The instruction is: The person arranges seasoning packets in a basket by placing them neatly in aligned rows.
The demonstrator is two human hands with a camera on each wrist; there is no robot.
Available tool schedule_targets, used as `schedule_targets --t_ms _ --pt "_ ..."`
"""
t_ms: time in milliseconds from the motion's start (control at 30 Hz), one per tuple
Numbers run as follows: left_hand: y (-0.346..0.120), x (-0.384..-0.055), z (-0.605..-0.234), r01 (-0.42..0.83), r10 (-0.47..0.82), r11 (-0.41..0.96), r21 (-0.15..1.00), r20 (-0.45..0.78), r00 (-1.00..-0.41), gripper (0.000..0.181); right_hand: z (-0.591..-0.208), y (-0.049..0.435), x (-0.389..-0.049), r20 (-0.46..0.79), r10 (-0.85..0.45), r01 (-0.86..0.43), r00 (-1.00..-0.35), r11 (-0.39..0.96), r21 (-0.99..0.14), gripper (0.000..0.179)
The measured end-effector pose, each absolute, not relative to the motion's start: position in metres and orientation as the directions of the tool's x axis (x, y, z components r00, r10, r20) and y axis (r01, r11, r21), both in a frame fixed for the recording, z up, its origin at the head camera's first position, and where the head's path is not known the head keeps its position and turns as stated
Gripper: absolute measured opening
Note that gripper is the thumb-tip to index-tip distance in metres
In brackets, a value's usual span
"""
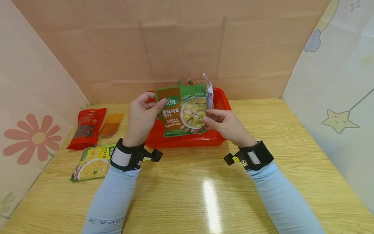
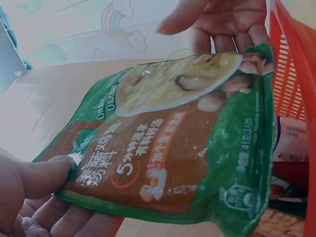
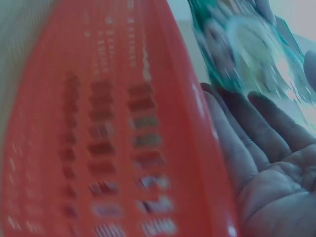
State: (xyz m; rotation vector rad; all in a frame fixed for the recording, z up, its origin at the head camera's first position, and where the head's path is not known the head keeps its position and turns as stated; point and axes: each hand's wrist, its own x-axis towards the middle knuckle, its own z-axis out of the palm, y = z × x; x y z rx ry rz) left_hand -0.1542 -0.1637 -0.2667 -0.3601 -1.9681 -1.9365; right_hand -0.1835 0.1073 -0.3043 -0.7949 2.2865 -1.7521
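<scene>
My left hand (image 1: 143, 113) pinches the left edge of a green and brown soup mix packet (image 1: 188, 110), thumb on the front and fingers behind. The packet, printed with a bowl of mushroom soup, is held up over a red plastic basket (image 1: 187, 141). At its right edge is my right hand (image 1: 226, 125). In the left wrist view the thumb of that right hand (image 2: 222, 24) stands away from the packet, its fingers close to the far edge. The right wrist view, blurred, shows the palm (image 3: 276, 192) facing up beside the basket wall, fingers extended near the packet.
Left on the wooden table lie a red pouch (image 1: 86, 126), a clear bag of orange powder (image 1: 111, 125) and a yellow-green soup packet (image 1: 94, 164). A white and purple bag (image 1: 209, 94) and a brown-topped item (image 1: 190, 82) stick up from the basket. Walls border the table.
</scene>
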Motion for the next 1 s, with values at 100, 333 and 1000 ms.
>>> schedule_targets --t_ms 100,333,1000 --pt "-0.161 -0.154 -0.267 0.414 -0.064 -0.003 0.910 0.413 -0.908 0.026 -0.308 0.099 -0.180 0.193 -0.512 -0.298 -0.837 0.129 -0.946 0.040" --pt "-0.158 -0.154 -0.267 0.393 -0.051 -0.074 0.917 0.390 -0.919 0.024 -0.314 0.090 -0.174 0.177 -0.523 -0.218 -0.834 0.018 -0.976 0.034" --pt "-0.157 -0.149 -0.263 0.359 0.012 -0.117 0.926 0.363 -0.932 0.026 -0.309 0.078 -0.163 0.352 -0.489 -0.405 -0.798 0.003 -0.914 0.023"
